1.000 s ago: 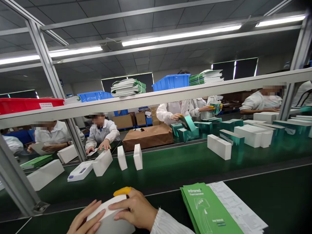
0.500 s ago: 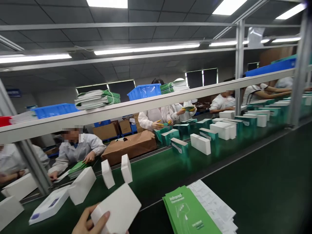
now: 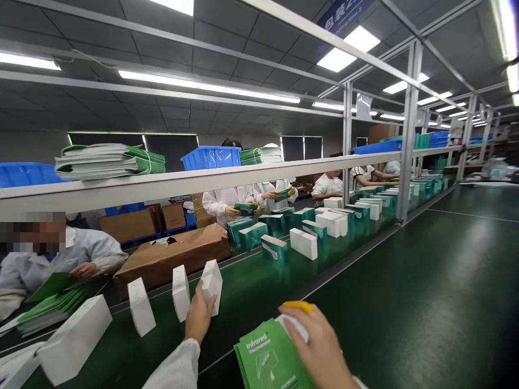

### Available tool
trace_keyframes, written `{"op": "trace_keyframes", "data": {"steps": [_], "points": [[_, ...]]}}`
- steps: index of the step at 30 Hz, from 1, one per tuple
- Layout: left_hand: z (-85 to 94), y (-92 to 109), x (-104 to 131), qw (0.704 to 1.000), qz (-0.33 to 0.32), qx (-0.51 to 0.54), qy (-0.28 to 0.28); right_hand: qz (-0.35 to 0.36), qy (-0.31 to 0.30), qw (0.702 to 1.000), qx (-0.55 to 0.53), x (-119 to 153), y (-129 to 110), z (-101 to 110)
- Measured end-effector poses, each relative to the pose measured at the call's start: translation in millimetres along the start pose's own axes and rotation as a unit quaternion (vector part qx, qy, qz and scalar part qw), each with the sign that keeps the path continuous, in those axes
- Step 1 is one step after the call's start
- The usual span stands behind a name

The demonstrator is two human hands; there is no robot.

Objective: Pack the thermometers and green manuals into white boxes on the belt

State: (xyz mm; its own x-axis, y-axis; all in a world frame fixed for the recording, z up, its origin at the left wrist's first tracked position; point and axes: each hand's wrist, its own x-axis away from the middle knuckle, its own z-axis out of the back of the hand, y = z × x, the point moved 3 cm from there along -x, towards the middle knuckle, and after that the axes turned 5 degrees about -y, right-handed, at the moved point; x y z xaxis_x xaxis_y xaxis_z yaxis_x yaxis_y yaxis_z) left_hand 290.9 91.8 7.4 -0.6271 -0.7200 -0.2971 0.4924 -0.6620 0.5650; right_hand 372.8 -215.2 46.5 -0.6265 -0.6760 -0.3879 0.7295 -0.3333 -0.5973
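Note:
My left hand (image 3: 198, 316) is closed around a white box (image 3: 212, 278) standing upright on the green conveyor belt. Two more white boxes, one of them (image 3: 180, 293) close by, stand to its left. At the lower middle, my right hand (image 3: 320, 346) is curled over a white leaflet (image 3: 298, 327), with thumb and fingers on it. A yellow cover (image 3: 299, 306) shows on one of its fingers. Against this hand lies a stack of green booklets (image 3: 270, 359) printed "Infrared Thermometer". Most of the white leaflets are hidden under the hand.
Teal boxes (image 3: 274, 249) and white boxes (image 3: 303, 243) line the belt (image 3: 251, 275) further right. A brown paper-covered bundle (image 3: 174, 254) sits beyond it. Overhead, a shelf (image 3: 182, 181) holds blue bins (image 3: 213, 157) and booklet bundles. Co-workers (image 3: 65, 265) handle booklets and boxes across the belt.
My left hand has moved forward; the white box is now upright on the belt in its grasp. My right hand has come onto the white leaflets. The view has turned right.

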Motion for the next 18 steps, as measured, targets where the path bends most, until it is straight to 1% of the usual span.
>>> {"op": "trace_keyframes", "data": {"steps": [2,4,5,6,7,8,9,10,11,12,14,16,18], "points": [[8.0,4.7,12.6,1.0,-0.005,-0.015,0.019,-0.104,-0.045,0.99,0.089,-14.3,43.6,12.9],[23.0,18.5,37.7,0.998,-0.019,-0.034,0.046,-0.168,-0.068,0.976,0.119,-20.8,78.7,16.9],[29.5,27.5,53.4,0.998,-0.019,-0.038,0.046,-0.197,-0.079,0.97,0.123,-21.7,93.1,15.4],[33.7,37.2,69.8,0.999,-0.018,-0.027,0.028,-0.22,-0.091,0.964,0.116,-21.9,105.1,12.2],[33.7,45.2,86.1,1.0,0.007,-0.002,-0.027,-0.24,-0.107,0.959,0.105,-21.7,114.9,7.6],[30.4,52.0,101.8,0.995,0.034,0.022,-0.095,-0.254,-0.124,0.955,0.089,-21.5,122.4,2.3],[25.2,57.1,116.3,0.986,0.057,0.046,-0.152,-0.262,-0.138,0.953,0.069,-21.7,127.9,-2.9],[17.9,59.8,128.8,0.973,0.081,0.069,-0.204,-0.266,-0.148,0.951,0.05,-22.3,131.9,-7.7],[9.5,60.6,138.6,0.962,0.094,0.092,-0.24,-0.27,-0.154,0.95,0.034,-23.2,134.8,-11.7],[0.4,59.7,145.7,0.951,0.101,0.122,-0.264,-0.273,-0.156,0.949,0.022,-24.3,136.9,-14.8],[-18.0,55.0,152.5,0.929,0.1,0.202,-0.295,-0.282,-0.154,0.947,0.009,-26.1,139.1,-18.3],[-32.6,50.0,153.0,0.895,0.105,0.292,-0.321,-0.287,-0.148,0.946,0.005,-26.6,138.4,-19.1],[-39.9,47.9,151.1,0.854,0.121,0.367,-0.347,-0.286,-0.135,0.949,0.009,-26.0,135.2,-17.9]]}}
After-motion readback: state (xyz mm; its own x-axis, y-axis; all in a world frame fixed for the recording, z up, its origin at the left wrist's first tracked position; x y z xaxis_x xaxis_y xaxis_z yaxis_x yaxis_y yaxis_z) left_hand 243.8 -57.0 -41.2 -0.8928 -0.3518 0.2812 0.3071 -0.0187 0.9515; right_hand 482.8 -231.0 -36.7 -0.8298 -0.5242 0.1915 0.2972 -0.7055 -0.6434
